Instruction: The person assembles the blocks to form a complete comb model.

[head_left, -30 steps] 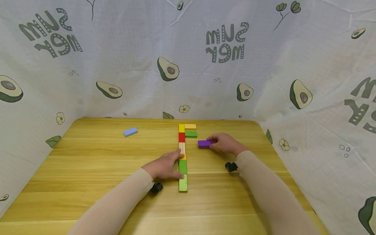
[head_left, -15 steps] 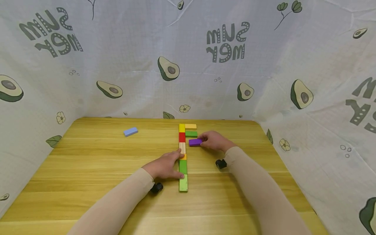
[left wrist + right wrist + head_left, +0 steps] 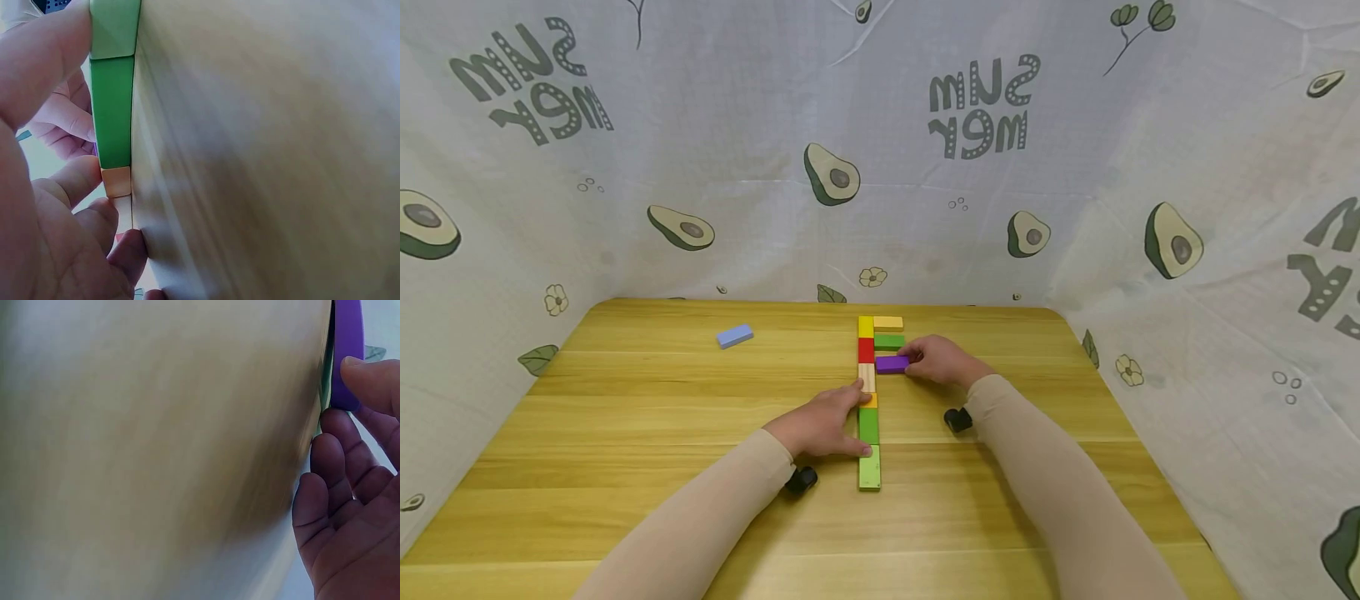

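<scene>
A column of wooden blocks runs toward me on the table: yellow [image 3: 866,326], red [image 3: 866,350], pale wood [image 3: 867,377], orange [image 3: 873,401], green [image 3: 868,426] and light green [image 3: 869,468]. My left hand [image 3: 823,422] rests along the column's left side, fingertips on the orange and pale wood blocks, thumb at the light green one. My right hand [image 3: 942,361] pinches a purple block [image 3: 891,364] by its right end. The purple block's left end is right at the column, beside the pale wood block. In the right wrist view, the thumb [image 3: 372,381] presses the purple block's side.
A light orange block [image 3: 888,323] and another green block [image 3: 889,342] stick out rightward from the column's far end. A light blue block [image 3: 734,336] lies alone at the far left of the wooden table [image 3: 587,467]. White printed cloth [image 3: 745,108] surrounds the table's back and sides.
My right hand has carried the purple block leftward to the column, in under the green side block. The left hand has stayed in place.
</scene>
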Demonstrator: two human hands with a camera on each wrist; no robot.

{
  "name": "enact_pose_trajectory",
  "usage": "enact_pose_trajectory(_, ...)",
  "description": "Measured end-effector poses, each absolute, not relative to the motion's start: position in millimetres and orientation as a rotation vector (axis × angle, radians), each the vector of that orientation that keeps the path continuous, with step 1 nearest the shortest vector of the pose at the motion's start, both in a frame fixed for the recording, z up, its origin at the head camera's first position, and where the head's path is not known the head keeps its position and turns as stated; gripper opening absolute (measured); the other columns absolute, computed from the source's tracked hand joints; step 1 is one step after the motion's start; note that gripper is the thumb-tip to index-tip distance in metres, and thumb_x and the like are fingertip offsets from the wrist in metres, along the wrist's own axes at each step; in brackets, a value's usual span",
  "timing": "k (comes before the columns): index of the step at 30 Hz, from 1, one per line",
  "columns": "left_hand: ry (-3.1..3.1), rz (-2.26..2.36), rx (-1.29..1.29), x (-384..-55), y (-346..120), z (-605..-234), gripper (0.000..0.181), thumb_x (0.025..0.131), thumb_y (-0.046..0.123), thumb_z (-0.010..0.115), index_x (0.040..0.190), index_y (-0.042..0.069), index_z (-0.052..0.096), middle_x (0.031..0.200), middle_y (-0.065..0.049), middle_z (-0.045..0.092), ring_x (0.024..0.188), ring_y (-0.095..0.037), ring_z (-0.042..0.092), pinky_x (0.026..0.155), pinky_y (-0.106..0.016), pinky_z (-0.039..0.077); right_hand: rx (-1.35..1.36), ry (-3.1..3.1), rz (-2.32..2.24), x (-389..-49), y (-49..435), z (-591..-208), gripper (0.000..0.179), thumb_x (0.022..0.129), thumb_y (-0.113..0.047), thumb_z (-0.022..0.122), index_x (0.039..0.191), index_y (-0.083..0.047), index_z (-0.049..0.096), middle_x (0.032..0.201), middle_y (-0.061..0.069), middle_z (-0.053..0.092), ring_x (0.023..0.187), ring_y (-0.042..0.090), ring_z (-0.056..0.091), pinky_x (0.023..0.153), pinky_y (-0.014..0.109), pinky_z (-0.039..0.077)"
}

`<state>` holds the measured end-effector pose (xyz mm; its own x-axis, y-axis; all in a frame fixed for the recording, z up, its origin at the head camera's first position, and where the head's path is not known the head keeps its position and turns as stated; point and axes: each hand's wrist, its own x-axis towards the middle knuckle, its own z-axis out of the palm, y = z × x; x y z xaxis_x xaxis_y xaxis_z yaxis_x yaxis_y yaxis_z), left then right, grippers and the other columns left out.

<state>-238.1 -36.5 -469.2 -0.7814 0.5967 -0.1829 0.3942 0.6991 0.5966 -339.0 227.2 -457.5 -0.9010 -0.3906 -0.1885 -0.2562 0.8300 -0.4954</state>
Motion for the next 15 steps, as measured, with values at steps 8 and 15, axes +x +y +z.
enact_pose_trajectory(8, 2.544, 0.769, 0.752, -237.6, -36.3, -468.5, 0.090, 0.089, 0.046, 0.084, 0.161, 0.013, 0.042, 0.177, -0.010, 0.020, 0.161, -0.036, 0.027, 0.131, -0.051, 0.026, -0.491, 2.721, -0.687, -341.0, 226.4, -461.2, 0.033, 0.099, -0.015, 0.072, 0.131, -0.006, 0.073, 0.115, 0.009, 0.075, 0.102, 0.022, 0.064, 0.103, 0.043, 0.055)
enact_pose_trajectory(15, 2.545, 0.768, 0.759, -238.6, -36.4, -469.0, 0.090, 0.089, 0.047, 0.084, 0.161, 0.014, 0.042, 0.177, -0.010, 0.020, 0.160, -0.036, 0.027, 0.131, -0.050, 0.027, -0.471, 2.725, -0.689, -341.9, 226.0, -464.5, 0.033, 0.098, -0.015, 0.074, 0.130, -0.006, 0.073, 0.112, 0.008, 0.073, 0.100, 0.022, 0.061, 0.101, 0.042, 0.054)
